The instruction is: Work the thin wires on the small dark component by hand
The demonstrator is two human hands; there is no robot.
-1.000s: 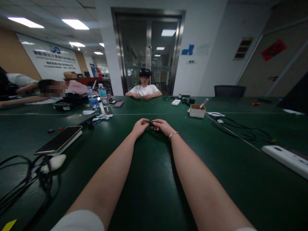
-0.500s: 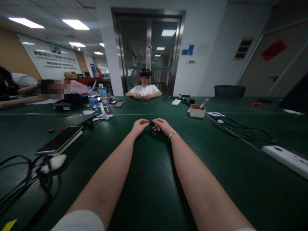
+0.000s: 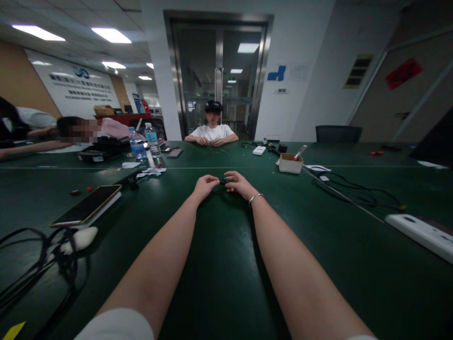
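Black and stubby, a small object point(image 3: 222, 182) is pinched by the left hand's point(image 3: 205, 188) closed fingertips, at the inner side of the right hand point(image 3: 242, 185), whose fingers are loosely curled and parted; whether it is touched by them cannot be told. No finished handling can be confirmed, nor can any remainder, and its finer details are lost.

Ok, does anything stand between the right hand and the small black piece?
Nothing visible does: the right hand is right at the small black piece, its fingers around the near end.
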